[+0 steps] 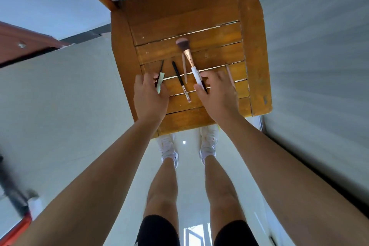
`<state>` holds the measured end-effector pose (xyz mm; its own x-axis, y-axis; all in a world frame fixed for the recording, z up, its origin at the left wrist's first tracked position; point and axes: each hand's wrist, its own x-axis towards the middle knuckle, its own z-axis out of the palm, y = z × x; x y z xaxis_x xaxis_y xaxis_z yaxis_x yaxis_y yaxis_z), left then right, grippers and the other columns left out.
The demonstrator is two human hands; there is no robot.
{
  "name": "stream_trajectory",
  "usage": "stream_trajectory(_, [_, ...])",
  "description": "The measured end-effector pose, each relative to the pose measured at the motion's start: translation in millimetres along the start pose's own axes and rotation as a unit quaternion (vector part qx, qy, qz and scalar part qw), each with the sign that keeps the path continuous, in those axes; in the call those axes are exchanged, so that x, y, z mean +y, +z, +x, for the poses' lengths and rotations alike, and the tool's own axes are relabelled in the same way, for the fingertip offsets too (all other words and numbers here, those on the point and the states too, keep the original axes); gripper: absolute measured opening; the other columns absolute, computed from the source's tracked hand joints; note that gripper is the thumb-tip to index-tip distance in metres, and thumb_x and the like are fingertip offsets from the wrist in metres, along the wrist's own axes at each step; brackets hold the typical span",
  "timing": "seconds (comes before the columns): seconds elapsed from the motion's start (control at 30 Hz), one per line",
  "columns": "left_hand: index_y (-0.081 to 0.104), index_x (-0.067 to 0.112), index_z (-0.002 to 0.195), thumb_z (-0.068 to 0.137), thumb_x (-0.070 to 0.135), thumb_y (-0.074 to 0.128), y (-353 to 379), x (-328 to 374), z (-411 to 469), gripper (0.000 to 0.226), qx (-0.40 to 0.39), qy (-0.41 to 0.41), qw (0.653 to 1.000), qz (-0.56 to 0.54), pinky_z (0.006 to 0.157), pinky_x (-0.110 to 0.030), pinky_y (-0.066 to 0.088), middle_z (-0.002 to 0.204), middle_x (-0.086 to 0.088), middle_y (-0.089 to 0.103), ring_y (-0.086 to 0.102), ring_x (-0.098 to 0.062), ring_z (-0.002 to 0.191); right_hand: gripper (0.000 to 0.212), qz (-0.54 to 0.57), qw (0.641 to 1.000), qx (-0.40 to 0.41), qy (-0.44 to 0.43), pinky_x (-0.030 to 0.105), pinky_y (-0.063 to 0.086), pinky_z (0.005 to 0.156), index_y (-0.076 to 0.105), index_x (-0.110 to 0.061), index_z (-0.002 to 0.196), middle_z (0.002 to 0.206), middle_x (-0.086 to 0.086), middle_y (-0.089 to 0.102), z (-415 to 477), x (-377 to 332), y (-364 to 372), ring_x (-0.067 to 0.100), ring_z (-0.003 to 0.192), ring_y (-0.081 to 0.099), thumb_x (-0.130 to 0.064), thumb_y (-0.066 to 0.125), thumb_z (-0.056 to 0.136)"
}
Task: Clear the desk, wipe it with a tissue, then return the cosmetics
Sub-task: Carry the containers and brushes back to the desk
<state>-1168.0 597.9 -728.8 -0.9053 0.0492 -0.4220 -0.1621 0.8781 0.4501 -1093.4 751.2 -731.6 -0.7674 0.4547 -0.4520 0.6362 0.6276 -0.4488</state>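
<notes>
On slatted wooden desk (pixel 219 32): left hand (pixel 149 96) pinches pale-green strip (pixel 160 84); right hand (pixel 217 96) grips white-handled powder brush (pixel 188 58). Risk: knuckles could nudge thin black brush (pixel 178 75) off desk edge.

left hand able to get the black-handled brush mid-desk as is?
Probably reach yes, grab no. The black-handled brush lies uncovered on the desk just beside the left hand, but that hand holds a pale green strip and a thin black stick.

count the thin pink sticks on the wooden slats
2 pink sticks: one just left of the big brush, one right of the right hand; either hand may hide more.
</notes>
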Motion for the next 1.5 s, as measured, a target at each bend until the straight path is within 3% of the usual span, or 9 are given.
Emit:
stream_trajectory(0.1, [0.06,0.016,0.123,0.093,0.021,0.066,-2.9,-0.5,2.2,0.03,0.005,-0.006,1.0,-0.017,0.087,-0.021,0.047,0.122,-0.001,0.061,0.058,-0.017,0.105,0.026,0.053,0.998,-0.018,0.034,0.017,0.045,0.062,0.065,-0.019,0.113,0.103,0.0,0.066,4.1,-2.3,0.8,0.013,0.087,0.061,-0.037,0.067,0.094])
stream_trajectory(0.23, [0.064,0.014,0.115,0.091,0.017,0.067,-0.9,4.4,4.9,0.025,0.014,-0.012,0.999,-0.033,0.074,-0.011,0.039,0.112,-0.001,0.066,0.055,-0.012,0.094,0.022,0.08,0.995,-0.015,0.059,0.016,0.041,0.054,0.069,-0.014,0.101,0.088,0.0,0.069,4.0,-1.5,-2.2,0.011,0.071,0.062,-0.033,0.073,0.09])
stream_trajectory(0.37, [0.065,0.015,0.115,0.09,0.017,0.07,2.2,7.3,4.1,0.026,0.017,-0.019,0.999,-0.039,0.068,-0.006,0.031,0.11,0.0,0.066,0.054,-0.01,0.09,0.022,0.057,0.995,-0.009,0.077,0.018,0.047,0.057,0.072,-0.014,0.103,0.088,0.001,0.073,2.0,2.6,-4.8,0.013,0.067,0.064,-0.031,0.071,0.09])
stream_trajectory(0.97, [0.071,0.021,0.1,0.086,0.018,0.073,-32.6,17.3,-24.4,0.014,0.045,-0.024,0.985,-0.164,0.069,-0.005,0.043,0.093,0.012,0.068,0.062,-0.008,0.08,0.019,0.097,0.992,0.033,0.067,0.016,0.043,0.052,0.077,-0.022,0.1,0.078,-0.013,0.07,-25.5,-4.9,-39.8,0.004,0.063,0.062,-0.037,0.07,0.091])
stream_trajectory(1.1, [0.066,0.031,0.096,0.086,0.023,0.074,-87.8,48.3,-46.6,0.015,0.078,-0.052,0.969,-0.227,0.07,-0.007,0.048,0.087,0.02,0.064,0.065,-0.008,0.08,0.022,0.112,0.992,0.05,0.038,0.016,0.045,0.055,0.076,-0.023,0.104,0.078,-0.018,0.064,-44.1,-30.1,-82.1,0.001,0.065,0.062,-0.039,0.07,0.09])
stream_trajectory(1.27, [0.069,0.023,0.101,0.086,0.019,0.073,-210.5,86.9,-96.2,0.016,0.156,-0.055,0.946,-0.28,0.078,-0.023,0.058,0.094,0.006,0.069,0.067,-0.013,0.083,0.026,0.129,0.991,0.016,-0.029,0.016,0.045,0.054,0.075,-0.023,0.11,0.084,-0.014,0.071,-87.9,-100.8,-155.8,0.005,0.066,0.064,-0.041,0.069,0.092])
stream_trajectory(1.33, [0.07,0.02,0.102,0.083,0.016,0.073,-267.0,91.1,-122.5,0.019,0.204,-0.052,0.931,-0.298,0.076,-0.019,0.057,0.092,0.006,0.07,0.068,-0.011,0.081,0.025,0.127,0.989,0.002,-0.075,0.014,0.042,0.052,0.075,-0.025,0.107,0.08,-0.016,0.069,-109.5,-141.4,-183.2,0.005,0.064,0.063,-0.043,0.067,0.092])
stream_trajectory(1.4, [0.072,0.02,0.097,0.079,0.013,0.072,-320.2,87.6,-150.1,0.019,0.261,-0.06,0.903,-0.335,0.07,-0.014,0.055,0.084,0.011,0.07,0.066,-0.004,0.074,0.022,0.111,0.984,0.004,-0.138,0.015,0.042,0.052,0.075,-0.027,0.102,0.074,-0.02,0.065,-129.0,-185.5,-206.8,0.005,0.062,0.061,-0.045,0.066,0.092])
stream_trajectory(1.5, [0.072,0.025,0.089,0.073,0.011,0.068,-391.2,67.8,-201.0,0.022,0.338,-0.094,0.844,-0.406,0.066,-0.026,0.055,0.076,0.013,0.07,0.062,-0.004,0.066,0.022,0.087,0.968,-0.018,-0.236,0.016,0.046,0.051,0.075,-0.03,0.102,0.073,-0.02,0.065,-160.4,-256.3,-232.4,0.006,0.062,0.061,-0.048,0.066,0.091])
